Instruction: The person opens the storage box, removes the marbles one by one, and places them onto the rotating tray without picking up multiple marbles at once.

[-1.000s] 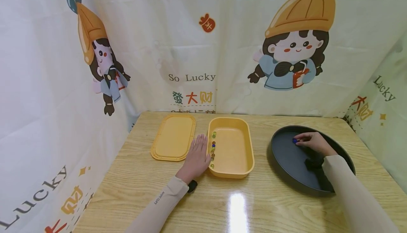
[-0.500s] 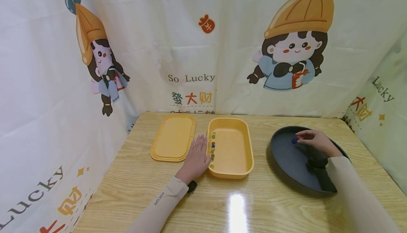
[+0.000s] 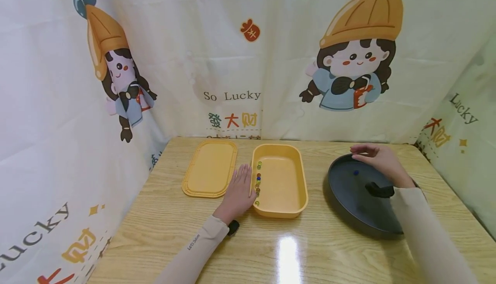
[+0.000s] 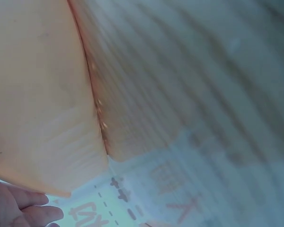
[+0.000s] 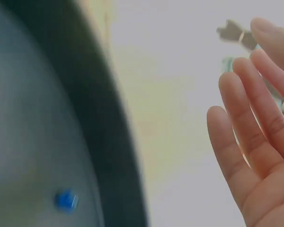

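Head view: pale yellow tub stands near the back edge of the tabletop; matching lid lies flat to its left, toward the back left corner. Dark pan sits toward the right edge. A row of small beads lines the tub's left side, inside; they are too small to count reliably. Single blue bead is on the pan floor, near the pan's back left rim.

Left hand: fingers straight and together, set against the tub's left wall, between tub and lid. It holds nothing visible; how hard it presses, if at all, cannot be told.

Right hand: raised at the pan's back rim, thumb and fingertips apart. The right wrist view shows the fingers loosely bent and spread with nothing between them; the blue bead lies well clear of them.

Step in hand (judgement): handling the blue bead, with the right hand free of it. If it is to be picked up, the next move calls for a low approach and a fingertip pinch; a small round thing may roll if nudged.
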A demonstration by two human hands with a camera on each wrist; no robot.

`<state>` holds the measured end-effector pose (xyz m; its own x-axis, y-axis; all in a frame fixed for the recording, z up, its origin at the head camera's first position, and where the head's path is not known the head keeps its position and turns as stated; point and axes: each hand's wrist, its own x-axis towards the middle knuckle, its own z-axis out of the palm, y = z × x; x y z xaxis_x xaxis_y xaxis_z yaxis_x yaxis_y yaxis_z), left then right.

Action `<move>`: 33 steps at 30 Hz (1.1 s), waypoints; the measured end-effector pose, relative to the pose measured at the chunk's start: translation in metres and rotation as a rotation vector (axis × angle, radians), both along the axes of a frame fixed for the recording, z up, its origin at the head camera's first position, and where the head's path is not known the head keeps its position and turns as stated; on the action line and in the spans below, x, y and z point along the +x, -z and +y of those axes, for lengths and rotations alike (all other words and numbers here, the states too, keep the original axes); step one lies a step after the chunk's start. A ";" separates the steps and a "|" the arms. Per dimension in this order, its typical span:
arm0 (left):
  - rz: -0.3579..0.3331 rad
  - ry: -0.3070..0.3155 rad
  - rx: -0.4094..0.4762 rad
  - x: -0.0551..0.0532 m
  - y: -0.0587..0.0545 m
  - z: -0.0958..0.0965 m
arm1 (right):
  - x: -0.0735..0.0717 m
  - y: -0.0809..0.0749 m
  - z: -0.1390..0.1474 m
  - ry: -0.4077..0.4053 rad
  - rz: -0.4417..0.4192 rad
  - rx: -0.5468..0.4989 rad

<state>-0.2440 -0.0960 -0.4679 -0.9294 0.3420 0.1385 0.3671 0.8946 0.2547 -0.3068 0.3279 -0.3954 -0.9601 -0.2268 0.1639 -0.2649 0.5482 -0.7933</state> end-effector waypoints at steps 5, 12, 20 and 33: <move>0.037 0.004 -0.013 0.000 0.003 -0.002 | -0.006 -0.011 -0.036 -0.051 0.049 -0.031; 0.053 0.007 -0.002 0.000 0.005 -0.003 | -0.019 -0.022 -0.093 -0.098 0.005 -0.047; 0.051 -0.005 -0.026 -0.002 0.005 -0.001 | -0.037 -0.019 -0.146 -0.189 -0.052 -0.087; 0.052 -0.014 -0.077 -0.003 0.003 0.000 | -0.061 0.014 -0.214 -0.231 -0.124 -0.106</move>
<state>-0.2467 -0.0957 -0.4714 -0.9265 0.3406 0.1602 0.3654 0.9160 0.1655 -0.3678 0.1135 -0.4090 -0.8992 -0.4296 0.0825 -0.2702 0.3973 -0.8770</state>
